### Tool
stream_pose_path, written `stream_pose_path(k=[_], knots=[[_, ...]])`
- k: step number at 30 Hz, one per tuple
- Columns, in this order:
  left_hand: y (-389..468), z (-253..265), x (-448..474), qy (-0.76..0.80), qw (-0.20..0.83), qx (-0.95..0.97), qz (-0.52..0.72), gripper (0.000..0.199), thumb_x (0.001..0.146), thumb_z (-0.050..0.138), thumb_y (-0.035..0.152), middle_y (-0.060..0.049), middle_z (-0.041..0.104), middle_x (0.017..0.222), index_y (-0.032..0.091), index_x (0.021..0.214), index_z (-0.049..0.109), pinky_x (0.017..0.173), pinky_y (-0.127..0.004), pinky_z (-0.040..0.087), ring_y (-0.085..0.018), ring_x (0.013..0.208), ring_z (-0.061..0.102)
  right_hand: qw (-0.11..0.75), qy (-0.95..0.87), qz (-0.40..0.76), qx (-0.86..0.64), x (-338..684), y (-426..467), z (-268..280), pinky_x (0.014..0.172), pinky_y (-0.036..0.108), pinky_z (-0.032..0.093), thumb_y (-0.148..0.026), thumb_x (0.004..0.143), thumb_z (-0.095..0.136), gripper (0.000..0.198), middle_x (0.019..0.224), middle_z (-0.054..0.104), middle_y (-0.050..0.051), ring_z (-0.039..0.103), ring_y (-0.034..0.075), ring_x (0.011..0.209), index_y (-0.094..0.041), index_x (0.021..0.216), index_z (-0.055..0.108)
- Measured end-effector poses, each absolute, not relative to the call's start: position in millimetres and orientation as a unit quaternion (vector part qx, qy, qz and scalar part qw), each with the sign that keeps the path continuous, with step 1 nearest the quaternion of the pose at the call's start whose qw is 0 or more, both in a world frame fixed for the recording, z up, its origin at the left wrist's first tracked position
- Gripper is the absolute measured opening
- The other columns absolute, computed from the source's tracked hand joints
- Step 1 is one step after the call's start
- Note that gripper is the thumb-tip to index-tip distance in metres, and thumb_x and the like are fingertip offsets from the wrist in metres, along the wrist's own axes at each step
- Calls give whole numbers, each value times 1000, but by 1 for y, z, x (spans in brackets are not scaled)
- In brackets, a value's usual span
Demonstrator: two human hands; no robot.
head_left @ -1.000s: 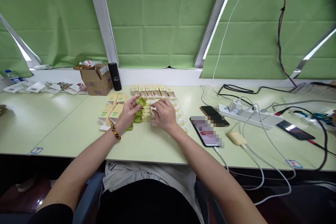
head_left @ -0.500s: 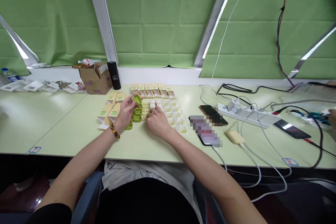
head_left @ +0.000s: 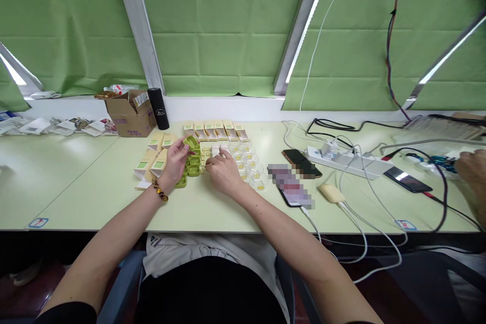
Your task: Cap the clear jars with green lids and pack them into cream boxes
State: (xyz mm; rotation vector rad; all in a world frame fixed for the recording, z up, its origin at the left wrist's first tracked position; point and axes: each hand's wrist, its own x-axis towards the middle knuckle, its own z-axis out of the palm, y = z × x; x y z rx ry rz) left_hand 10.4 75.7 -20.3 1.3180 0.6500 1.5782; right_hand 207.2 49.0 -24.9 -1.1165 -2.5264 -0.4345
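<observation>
My left hand (head_left: 173, 163), with a beaded bracelet at the wrist, grips a small green open box (head_left: 191, 143) tilted above the table. Several matching green boxes (head_left: 193, 169) stand below it, close to that hand. My right hand (head_left: 223, 171) is low over the table with its fingers curled down, and whatever is between the fingertips is hidden. Beside those fingertips lie small yellow pieces (head_left: 205, 153) in rows and a few white blocks (head_left: 215, 149). To the right of this hand are rows of clear plastic cups (head_left: 258, 185) with yellow centres.
Cream cartons with green labels (head_left: 210, 131) line the back and left. Behind are a cardboard box (head_left: 131, 117) and a black bottle (head_left: 158, 109). Phones (head_left: 301, 163), a power strip (head_left: 347, 162) and cables lie right. Another person's hand (head_left: 471, 169) is at the far right.
The whole view has shifted slightly, with things now further left. Both my hands keep about the same place among the boxes. The other person's hand has come further into view at the right.
</observation>
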Motion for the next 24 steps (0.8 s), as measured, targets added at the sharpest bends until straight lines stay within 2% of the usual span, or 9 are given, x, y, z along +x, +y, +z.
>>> stream_pose_path(k=[3,7,9,16,19,24], knots=[[76,-20,10,266,471,536,648,45,85,85,49,-9,78,110,21,118,71,83,-37,58,-24,103,74,219,-885,-124,-392,208,51,-23,111,41,43,1,88,57,33,116,80,11,72,23,100,-16,102,82],[76,-20,11,264,473,534,649,43,85,84,48,-9,78,113,22,117,71,82,-35,57,-23,104,73,278,-866,-79,-407,209,52,-27,89,32,56,1,92,53,39,124,78,10,73,22,107,-19,112,80],[76,-20,11,260,477,531,650,44,85,85,47,-9,78,113,21,117,72,82,-35,57,-23,104,73,313,-861,-62,-397,210,53,-30,84,31,59,2,93,51,42,126,76,10,74,21,105,-20,116,79],[75,-19,13,258,477,533,649,41,86,83,47,-9,77,114,19,114,71,82,-32,55,-22,105,72,505,-817,-57,-272,214,60,-35,93,40,66,-8,102,44,40,123,75,14,73,23,114,-22,120,76],[73,-18,14,251,482,540,643,41,86,83,47,-9,77,113,20,115,71,84,-33,56,-22,106,72,555,-793,-54,-245,213,58,-33,94,44,67,-15,106,46,34,118,75,13,73,24,113,-25,119,76],[74,-22,14,249,487,546,634,47,85,83,50,-10,77,112,21,121,70,85,-35,58,-23,107,73,604,-760,-51,-232,213,52,-28,87,46,66,-20,106,53,22,105,75,12,74,26,101,-25,109,74]])
